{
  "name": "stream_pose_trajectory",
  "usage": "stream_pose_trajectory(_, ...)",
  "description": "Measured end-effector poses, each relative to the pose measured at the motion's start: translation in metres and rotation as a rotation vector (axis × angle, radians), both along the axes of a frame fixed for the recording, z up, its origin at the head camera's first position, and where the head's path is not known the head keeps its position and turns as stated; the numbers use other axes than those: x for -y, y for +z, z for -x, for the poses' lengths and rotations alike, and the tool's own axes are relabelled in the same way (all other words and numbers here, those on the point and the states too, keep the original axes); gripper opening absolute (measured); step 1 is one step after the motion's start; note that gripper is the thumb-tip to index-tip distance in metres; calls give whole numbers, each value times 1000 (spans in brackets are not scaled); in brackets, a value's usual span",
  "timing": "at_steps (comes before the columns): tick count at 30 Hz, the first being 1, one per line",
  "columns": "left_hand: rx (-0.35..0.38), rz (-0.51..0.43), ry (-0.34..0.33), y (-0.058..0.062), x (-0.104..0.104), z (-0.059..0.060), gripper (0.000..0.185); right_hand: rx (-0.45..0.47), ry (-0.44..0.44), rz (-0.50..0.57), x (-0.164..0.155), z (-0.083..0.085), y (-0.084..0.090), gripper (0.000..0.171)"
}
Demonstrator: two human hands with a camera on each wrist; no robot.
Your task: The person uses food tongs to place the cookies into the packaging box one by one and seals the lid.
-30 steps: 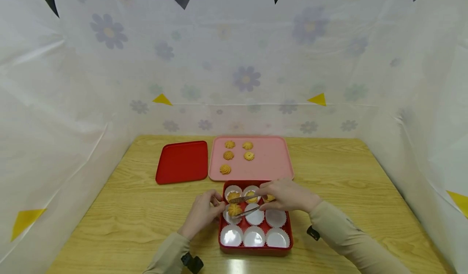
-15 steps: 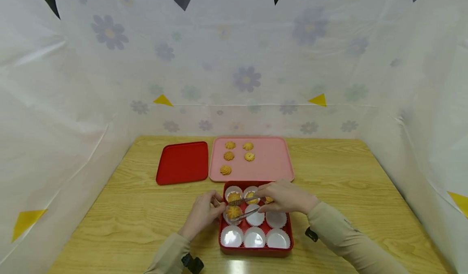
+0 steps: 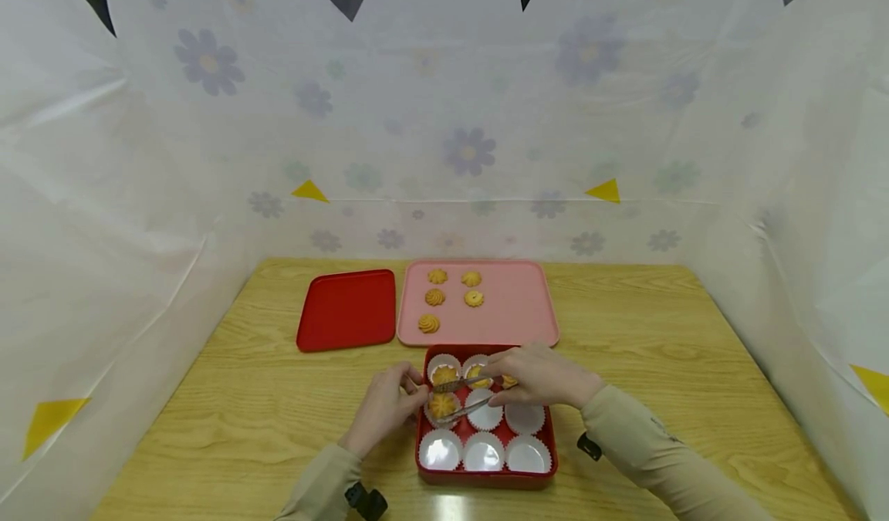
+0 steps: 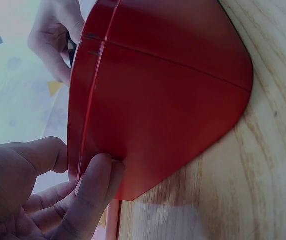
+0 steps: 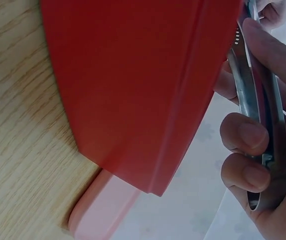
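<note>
A red box (image 3: 486, 478) holds rows of white paper cups (image 3: 483, 450). My left hand (image 3: 387, 404) pinches its left wall, the thumb at the rim and the fingers (image 4: 94, 182) against the outside. My right hand (image 3: 545, 374) grips metal tongs (image 5: 255, 95) above the box. The tongs' tips stand on both sides of a star-shaped piped cookie (image 3: 441, 405), which sits in the left cup of the middle row. Whether the tips touch it I cannot tell. Cookies lie in the back-row cups, the right one (image 3: 509, 380) partly behind my right hand.
Behind the box, a pink tray (image 3: 517, 305) bears several piped cookies on its left half. A flat red tray or lid (image 3: 346, 310) lies to the left of it. White patterned sheeting (image 3: 430, 120) walls off the back and sides of the wooden table (image 3: 625, 312).
The cookie between the tongs has shifted slightly left and toward me within its cup. The tongs' tips have spread a little. My left hand stays at the box wall.
</note>
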State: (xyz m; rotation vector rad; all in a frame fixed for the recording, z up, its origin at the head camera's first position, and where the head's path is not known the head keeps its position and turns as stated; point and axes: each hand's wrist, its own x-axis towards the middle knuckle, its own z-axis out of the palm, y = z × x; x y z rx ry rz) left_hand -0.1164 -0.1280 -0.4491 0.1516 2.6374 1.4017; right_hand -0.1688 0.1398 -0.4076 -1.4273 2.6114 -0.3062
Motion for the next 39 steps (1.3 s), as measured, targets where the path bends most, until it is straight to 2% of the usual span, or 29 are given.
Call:
stream_pose_trajectory(5,-4,-2,5,1,-1,-1,13,4,-17,3,0,0,-1,36)
stream_pose_trajectory(18,-13,-2,4,1,-1,-1,12,30,-6,43,-8,2,-3,34)
stream_pose_trajectory(22,-16,-1,2,0,-1,-1,12,77,-17,77,-10,1,-4,34)
stream_pose_trajectory(35,-46,13,1,-2,-1,-1,12,187,-128,130,-20,0,-12,48)
stream_pose_trajectory(39,-59,25,-1,-2,-1,-1,12,224,-143,174,-21,0,-13,44)
